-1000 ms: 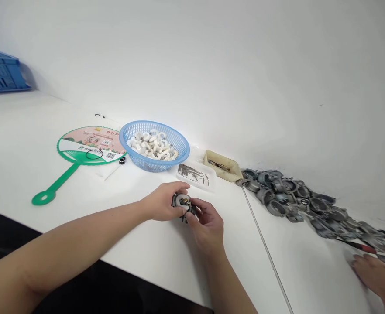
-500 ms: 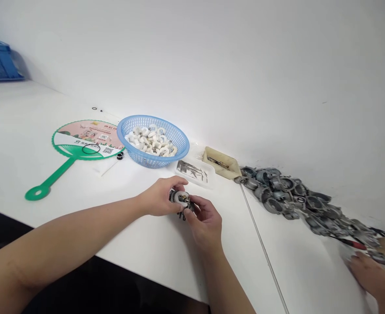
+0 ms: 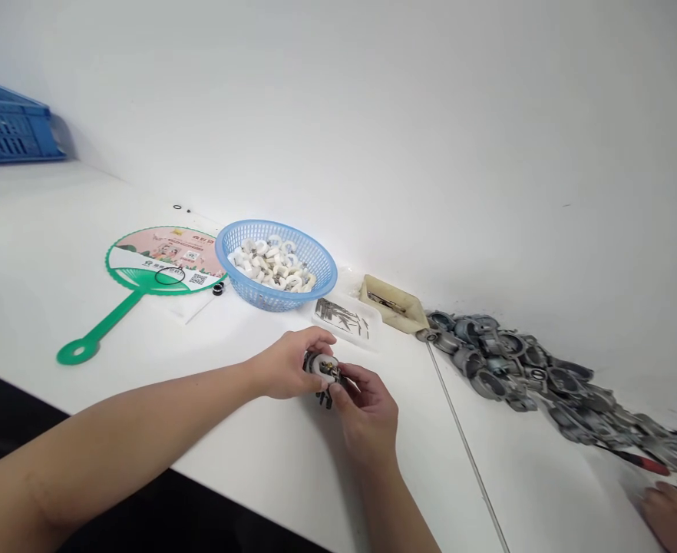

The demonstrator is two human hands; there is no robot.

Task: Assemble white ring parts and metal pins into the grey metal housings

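Note:
Between my two hands, just above the white table, is a small dark metal housing [image 3: 322, 399] with a white ring and brass-coloured bits inside it. My left hand [image 3: 292, 362] grips its left side, thumb in front and fingers curled behind. From the right, my right hand [image 3: 368, 411] pinches the same housing with thumb and fingertips. Its far side is hidden by my fingers. Behind my hands lies a shallow white tray [image 3: 347, 334] with thin dark pins. A blue basket [image 3: 275, 302] holding white plastic rings [image 3: 269, 261] stands beyond my left hand.
A green-handled fan [image 3: 105, 322] lies at left, a black ring on it. A cream bin [image 3: 411, 319] stands at the back. Grey metal housings [image 3: 488, 353] are heaped along the right. Another person's hand [image 3: 675, 514] is at lower right. A blue crate [image 3: 13, 127] sits far left.
The view has shifted slightly, so everything sits a little lower in it. Both my hands keep hold of the housing. The other person's hand has moved toward the lower right edge.

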